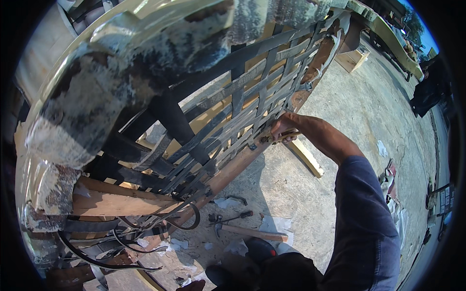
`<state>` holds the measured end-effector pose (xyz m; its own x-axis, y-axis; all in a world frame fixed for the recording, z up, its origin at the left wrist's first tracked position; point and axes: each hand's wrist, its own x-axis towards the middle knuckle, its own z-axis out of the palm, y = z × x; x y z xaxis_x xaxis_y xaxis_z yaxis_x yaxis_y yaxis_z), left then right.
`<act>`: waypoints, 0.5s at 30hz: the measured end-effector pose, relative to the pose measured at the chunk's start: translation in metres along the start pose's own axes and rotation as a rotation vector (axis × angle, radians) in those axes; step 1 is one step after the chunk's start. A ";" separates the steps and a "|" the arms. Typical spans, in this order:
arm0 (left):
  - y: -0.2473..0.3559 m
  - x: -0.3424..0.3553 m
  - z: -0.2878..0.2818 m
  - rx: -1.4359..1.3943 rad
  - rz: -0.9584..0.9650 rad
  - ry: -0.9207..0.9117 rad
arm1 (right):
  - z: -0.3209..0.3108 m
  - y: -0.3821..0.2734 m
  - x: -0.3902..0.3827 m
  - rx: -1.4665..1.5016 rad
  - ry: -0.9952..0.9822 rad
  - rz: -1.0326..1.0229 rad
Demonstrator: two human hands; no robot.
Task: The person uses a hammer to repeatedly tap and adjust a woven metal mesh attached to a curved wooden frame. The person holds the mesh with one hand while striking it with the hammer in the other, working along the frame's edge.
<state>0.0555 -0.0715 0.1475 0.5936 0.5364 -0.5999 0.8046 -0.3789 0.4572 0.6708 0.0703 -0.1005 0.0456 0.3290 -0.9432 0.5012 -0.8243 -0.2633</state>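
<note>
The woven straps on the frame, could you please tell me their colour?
The straps are black to dark grey, best seen in the head view.

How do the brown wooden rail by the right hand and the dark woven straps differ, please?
Shape: the wooden rail is a thick, single bar, while the woven straps are thin, flat bands.
Colour: the wooden rail is reddish brown; the woven straps range from black to grey.
Layout: the wooden rail runs along one edge, whereas the woven straps cross in a lattice.
Both belong to the same frame.
</note>
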 end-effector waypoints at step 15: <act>-0.005 0.006 0.002 0.066 0.080 -0.008 | 0.217 0.067 0.082 -0.054 1.067 -0.288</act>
<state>0.0553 -0.0679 0.1404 0.6560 0.4967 -0.5683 0.7538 -0.4695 0.4598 0.5210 -0.0577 -0.2395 0.6298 0.7550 -0.1825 0.6485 -0.6404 -0.4116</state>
